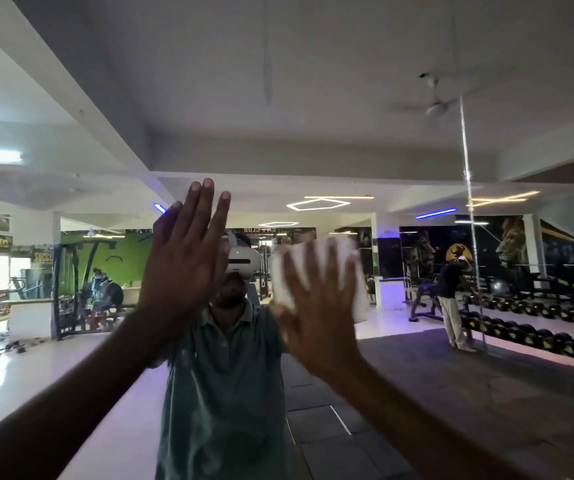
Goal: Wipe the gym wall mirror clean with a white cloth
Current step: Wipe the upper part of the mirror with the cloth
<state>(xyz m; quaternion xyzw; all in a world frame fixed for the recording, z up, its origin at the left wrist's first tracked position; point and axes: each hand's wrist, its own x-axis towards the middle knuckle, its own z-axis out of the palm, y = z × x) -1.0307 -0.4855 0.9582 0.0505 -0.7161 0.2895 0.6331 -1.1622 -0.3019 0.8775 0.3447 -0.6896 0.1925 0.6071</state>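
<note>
The gym wall mirror fills the view, reflecting white ceiling beams, a ceiling fan, a dumbbell rack along its right side and the person in a green polo shirt at its middle. The left hand lies flat on the glass with straight fingers, holding nothing. Just beside it, the right hand, fingers spread, presses the white cloth against the mirror.

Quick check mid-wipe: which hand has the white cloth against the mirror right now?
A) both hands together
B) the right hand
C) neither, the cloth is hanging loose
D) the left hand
B: the white cloth lies under the spread, straight fingers of the right hand, pressed toward the mirror, while the left hand is raised flat and bare with no cloth under it.
</note>
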